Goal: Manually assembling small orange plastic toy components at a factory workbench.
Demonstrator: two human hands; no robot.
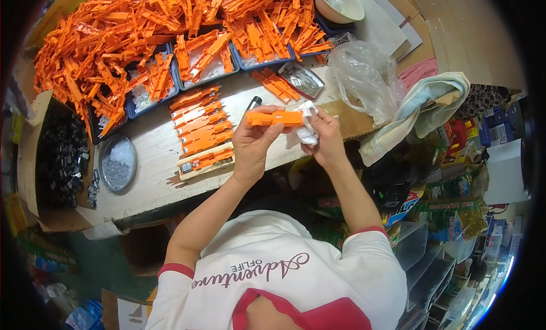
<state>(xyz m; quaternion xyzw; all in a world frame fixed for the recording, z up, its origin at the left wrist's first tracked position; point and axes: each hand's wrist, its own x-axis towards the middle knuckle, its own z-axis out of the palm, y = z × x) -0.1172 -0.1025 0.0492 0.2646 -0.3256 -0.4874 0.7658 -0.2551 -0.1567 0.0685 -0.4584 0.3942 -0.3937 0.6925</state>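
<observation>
My left hand (253, 142) is closed around one end of an orange plastic part (276, 119), held level above the front edge of the workbench. Around the part's right end my right hand (327, 137) pinches a crumpled white cloth (307, 124). The cloth touches the part and hides that end. Left of my hands, a row of similar orange parts (200, 122) lies side by side on the bench. Nearest the edge, another orange part (206, 163) rests on a wooden strip. A short black cylindrical thing (254, 103) lies just behind my left hand.
A great heap of orange parts (114, 34) covers the back, spilling over blue trays (267, 62). A round metal dish (118, 163) of small clear pieces and a box of black parts (62, 159) stand left. A plastic bag (364, 74) and a draped towel (418, 111) lie right.
</observation>
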